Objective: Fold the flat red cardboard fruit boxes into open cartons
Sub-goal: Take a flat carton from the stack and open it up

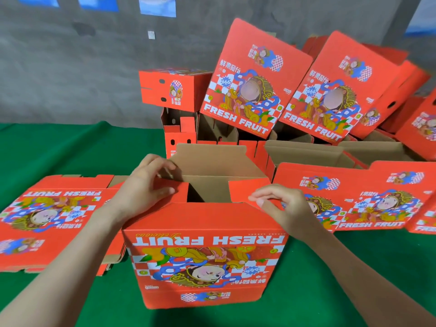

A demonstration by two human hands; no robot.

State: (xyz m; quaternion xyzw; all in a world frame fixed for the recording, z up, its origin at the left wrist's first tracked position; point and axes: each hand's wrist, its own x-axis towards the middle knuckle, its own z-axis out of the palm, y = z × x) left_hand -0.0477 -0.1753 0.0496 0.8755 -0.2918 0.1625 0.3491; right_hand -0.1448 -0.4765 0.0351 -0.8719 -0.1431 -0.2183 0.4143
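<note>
The near wall of the carton [205,256] hides its floor, and the thin line of print beside "FRESH FRUIT" is too small to read. The left hand [144,187] covers the corner of the flap it pinches. The right hand [280,204] shows mostly its back, so how its curled fingertips meet the right flap cannot be told. Both forearms run off the bottom edge.

The flat stack [47,220] is cut by the left edge and lies partly under the left forearm; its sheet count is unclear. The flat boxes [368,197] run off the right edge. The leaning boxes [254,79] hide much of the open cartons [212,128] behind them, and the middle of their printed figure is blurred. The wall posters [157,5] are cut by the top edge.
</note>
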